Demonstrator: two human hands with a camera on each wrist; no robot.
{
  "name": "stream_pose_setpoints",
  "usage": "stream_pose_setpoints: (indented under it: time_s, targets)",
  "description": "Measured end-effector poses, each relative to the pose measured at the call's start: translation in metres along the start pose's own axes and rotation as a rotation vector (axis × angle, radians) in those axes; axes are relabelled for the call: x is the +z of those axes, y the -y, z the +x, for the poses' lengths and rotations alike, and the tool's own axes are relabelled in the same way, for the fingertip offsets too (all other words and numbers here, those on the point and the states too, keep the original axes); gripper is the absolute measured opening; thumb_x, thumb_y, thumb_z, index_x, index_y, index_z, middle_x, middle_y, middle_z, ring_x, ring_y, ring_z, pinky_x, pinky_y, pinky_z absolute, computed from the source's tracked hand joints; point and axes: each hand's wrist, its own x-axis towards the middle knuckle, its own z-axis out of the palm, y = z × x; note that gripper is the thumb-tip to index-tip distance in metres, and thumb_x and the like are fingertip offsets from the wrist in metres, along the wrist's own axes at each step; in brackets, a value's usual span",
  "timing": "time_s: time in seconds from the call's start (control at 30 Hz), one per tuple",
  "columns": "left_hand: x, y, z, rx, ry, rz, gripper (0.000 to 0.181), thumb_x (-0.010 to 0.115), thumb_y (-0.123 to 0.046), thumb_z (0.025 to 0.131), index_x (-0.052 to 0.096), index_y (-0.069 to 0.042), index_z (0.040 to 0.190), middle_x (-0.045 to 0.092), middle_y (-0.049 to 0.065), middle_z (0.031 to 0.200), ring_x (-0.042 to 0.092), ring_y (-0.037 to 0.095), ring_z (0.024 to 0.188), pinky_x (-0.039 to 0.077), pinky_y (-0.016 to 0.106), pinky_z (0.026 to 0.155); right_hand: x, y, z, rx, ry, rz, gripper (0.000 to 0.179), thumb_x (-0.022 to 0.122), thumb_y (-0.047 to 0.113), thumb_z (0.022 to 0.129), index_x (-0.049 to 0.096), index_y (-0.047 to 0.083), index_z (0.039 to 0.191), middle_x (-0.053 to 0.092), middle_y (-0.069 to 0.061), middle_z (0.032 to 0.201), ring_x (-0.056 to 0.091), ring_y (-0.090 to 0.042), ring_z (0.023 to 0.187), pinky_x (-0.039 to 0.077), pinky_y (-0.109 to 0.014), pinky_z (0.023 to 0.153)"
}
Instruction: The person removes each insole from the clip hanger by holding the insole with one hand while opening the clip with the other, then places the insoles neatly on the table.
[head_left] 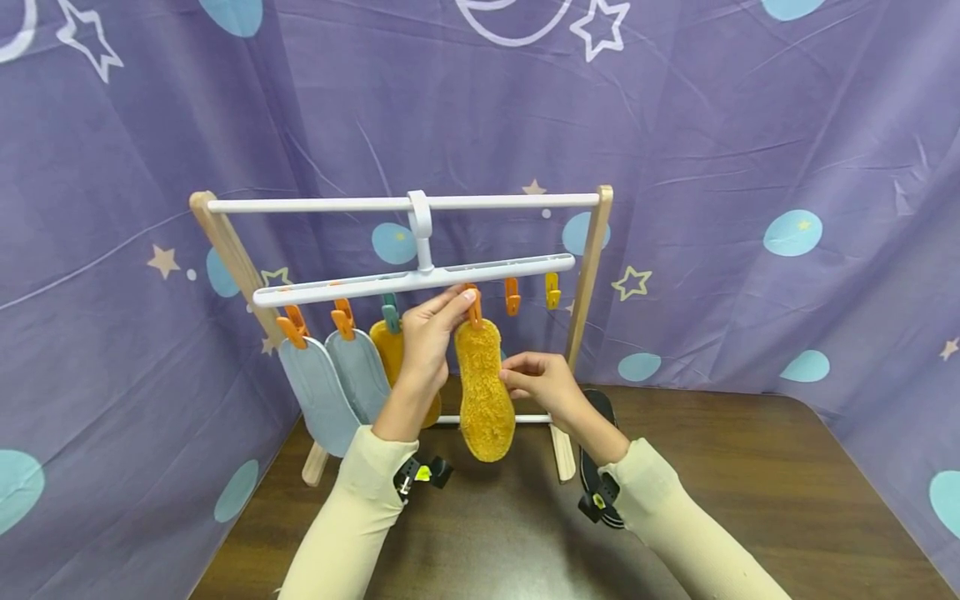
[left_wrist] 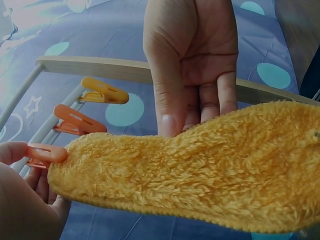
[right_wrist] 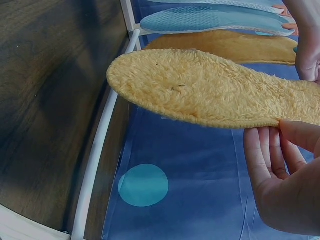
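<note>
A fuzzy yellow insole [head_left: 486, 392] hangs toe-down from an orange clothespin [head_left: 475, 310] under the white hanger [head_left: 487, 272]. My left hand [head_left: 429, 337] pinches that clothespin between thumb and fingers at the insole's top end. The right hand [head_left: 546, 385] pinches the insole's right edge near its narrow middle; in the right wrist view its thumb [right_wrist: 300, 134] lies against the edge. To the left, two pale blue insoles [head_left: 318, 396] hang from orange clothespins [head_left: 343, 321]. Another yellow insole [head_left: 387, 343], partly hidden behind my left hand and forearm, hangs from a teal clothespin [head_left: 390, 314].
An orange clothespin [head_left: 512, 297] and a yellow one [head_left: 552, 292] hang unused at the hanger's right. The hanger hooks over the rail [head_left: 315, 205] of a wooden-legged rack [head_left: 591, 267]. A long black object [head_left: 600, 407] lies on the brown table [head_left: 712, 467], partly behind my right forearm.
</note>
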Motion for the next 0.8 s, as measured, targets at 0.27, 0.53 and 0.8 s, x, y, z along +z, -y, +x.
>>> stream_pose_setpoints:
  time_s: [0.27,0.53,0.8]
  targets:
    - [0.0007,-0.0003,0.0003,0.003,-0.015,0.005,0.030,0.074,-0.003,0.091,0.070,0.014,0.115,0.078,-0.004,0.092,0.070,0.005,0.071,0.059,0.019,0.075,-0.0012,-0.0018,-0.0012,0.007,0.007,0.002,0.023,0.070,0.007,0.096,0.069,-0.010,0.110,0.075,-0.005,0.092,0.071,-0.013,0.079,0.062,-0.048,0.087]
    - [0.0000,0.0012,-0.0001,0.005,-0.020,0.002,0.031,0.074,-0.002,0.090,0.069,0.015,0.116,0.078,-0.004,0.093,0.070,0.005,0.072,0.059,0.019,0.074,-0.0012,-0.0045,-0.0014,0.002,0.011,0.001,0.022,0.069,0.006,0.096,0.069,-0.011,0.109,0.075,-0.005,0.091,0.071,-0.013,0.078,0.064,-0.044,0.083]
    - [-0.0005,0.0011,0.0004,0.007,-0.030,0.008,0.031,0.074,-0.002,0.090,0.070,0.014,0.115,0.079,0.003,0.101,0.071,0.005,0.076,0.059,0.020,0.078,-0.0020,-0.0052,-0.0012,0.000,0.007,-0.006,0.021,0.069,0.006,0.096,0.069,-0.010,0.109,0.074,-0.005,0.091,0.070,-0.013,0.079,0.063,-0.048,0.085]
